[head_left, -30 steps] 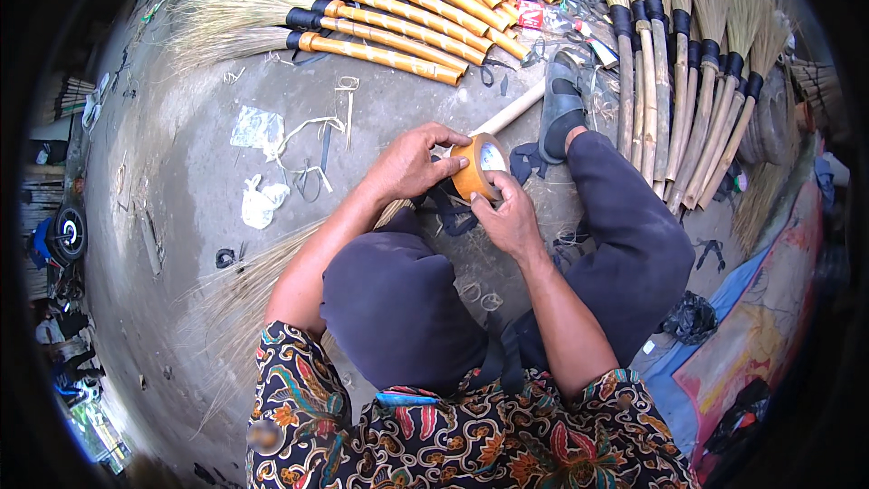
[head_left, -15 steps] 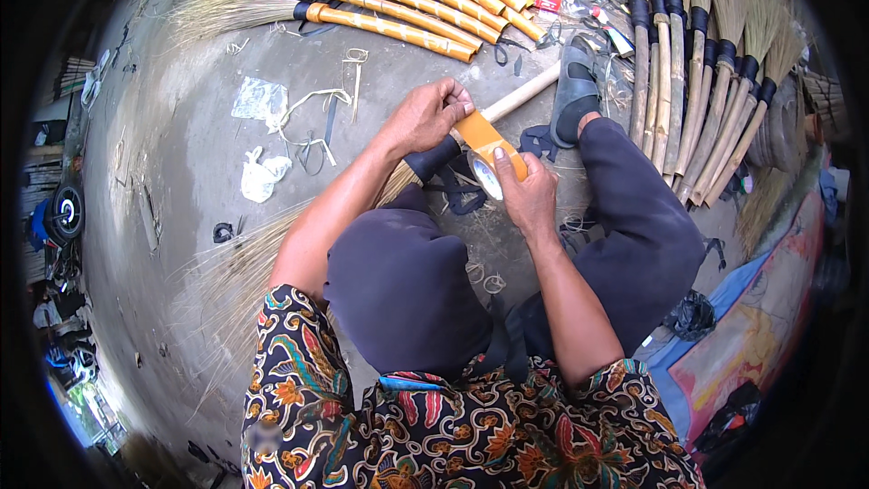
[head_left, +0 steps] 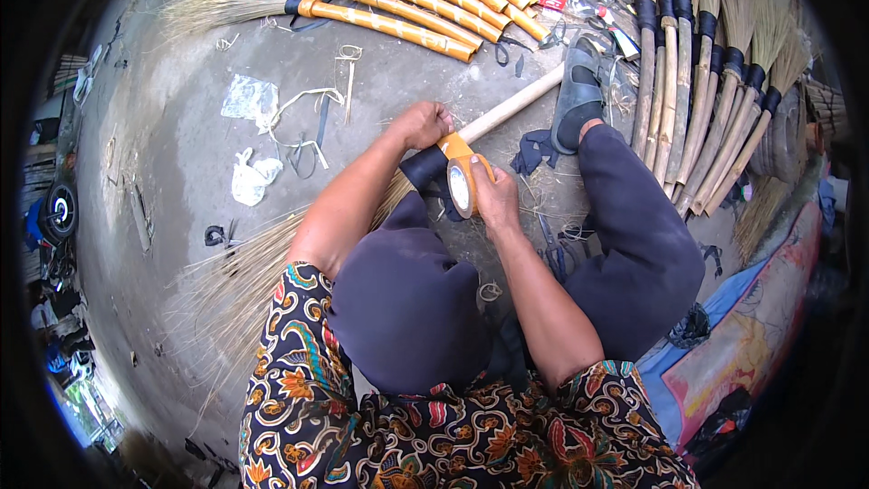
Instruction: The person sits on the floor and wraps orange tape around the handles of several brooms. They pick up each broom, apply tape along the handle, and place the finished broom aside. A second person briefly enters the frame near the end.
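Note:
A broom lies slantwise before me, its pale wooden handle (head_left: 518, 103) pointing up and right. Dry bristles (head_left: 258, 263) fan out to the lower left, past a black wrapped band (head_left: 423, 167). My right hand (head_left: 498, 199) grips a roll of orange adhesive tape (head_left: 462, 187), its white inner side partly showing. A strip of tape (head_left: 454, 144) runs from the roll onto the handle just above the band. My left hand (head_left: 422, 124) has its fingers closed at the strip's far end, against the handle; the fingertips are partly hidden.
Brooms with orange-wrapped handles (head_left: 398, 29) lie in a row at the top. Bare-handled brooms (head_left: 672, 100) lean at the right. My sandalled foot (head_left: 579, 91) is beside the handle's tip. Plastic scraps (head_left: 253, 176) and dark cloth strips (head_left: 536, 150) litter the concrete floor.
The tape strip, stretched between both hands before, now lies against the handle. Both hands have moved slightly left, and the left one lower; the roll has turned and sits closer to the broom.

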Motion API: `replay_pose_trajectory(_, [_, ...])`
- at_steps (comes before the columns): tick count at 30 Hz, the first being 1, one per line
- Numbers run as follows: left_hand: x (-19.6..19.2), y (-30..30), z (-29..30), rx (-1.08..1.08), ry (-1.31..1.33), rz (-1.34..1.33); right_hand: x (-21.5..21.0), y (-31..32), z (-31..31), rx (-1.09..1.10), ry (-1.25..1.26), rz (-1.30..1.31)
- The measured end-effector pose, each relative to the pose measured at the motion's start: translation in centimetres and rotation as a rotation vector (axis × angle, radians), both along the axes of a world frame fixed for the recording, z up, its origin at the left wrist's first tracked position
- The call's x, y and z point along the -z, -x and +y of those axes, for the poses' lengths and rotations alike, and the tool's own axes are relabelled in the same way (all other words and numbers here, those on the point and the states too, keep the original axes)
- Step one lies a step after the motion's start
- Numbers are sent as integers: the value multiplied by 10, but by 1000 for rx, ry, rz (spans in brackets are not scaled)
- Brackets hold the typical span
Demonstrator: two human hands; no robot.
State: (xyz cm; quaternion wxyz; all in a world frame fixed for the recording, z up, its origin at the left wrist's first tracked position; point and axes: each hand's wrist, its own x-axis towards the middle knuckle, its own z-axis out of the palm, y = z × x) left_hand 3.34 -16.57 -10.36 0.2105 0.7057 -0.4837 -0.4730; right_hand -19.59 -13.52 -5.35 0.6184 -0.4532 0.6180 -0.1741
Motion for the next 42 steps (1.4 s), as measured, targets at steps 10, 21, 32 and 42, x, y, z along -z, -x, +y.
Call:
replay_pose_trajectory(10, [-3,7,46,-277,176,-220,-4,6,-2,-66,-24,2])
replay_pose_trajectory(21, [-58,51,93,104,146,-565,2,9,-5,-88,-24,1])
replay_pose_trajectory(32, [-58,44,86,154,-27,-431,-17,0,-28,-194,78,-58])
replay_pose_trajectory(42, [-28,-18,63,121,-303,372,-29,14,-5,-278,115,86])
